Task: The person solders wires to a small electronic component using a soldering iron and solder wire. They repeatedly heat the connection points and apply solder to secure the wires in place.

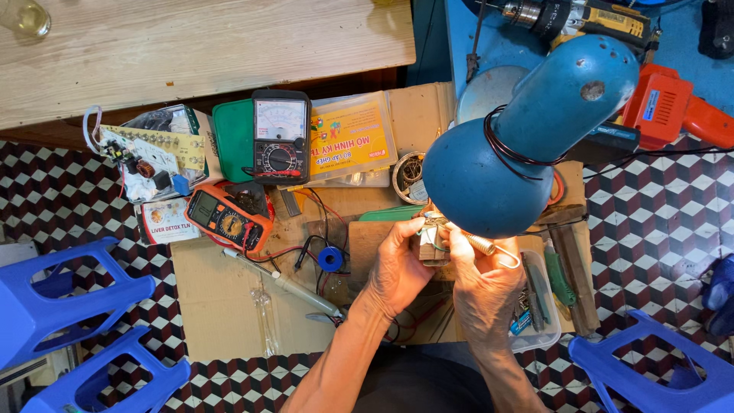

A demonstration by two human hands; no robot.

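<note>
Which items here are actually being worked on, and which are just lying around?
In hand:
left hand
right hand
small wound part
lamp over it

Lying about:
orange multimeter
black meter
circuit board
soldering iron
blue spool
drill
stools

blue lamp shade (527, 138) overhangs the hands; bare cardboard (218, 294) lies open left.

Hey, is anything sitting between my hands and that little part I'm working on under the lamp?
Nothing visible does. The left hand and right hand both already grip the small part directly. The blue lamp shade hangs just above it and hides its top edge from this view.
</note>
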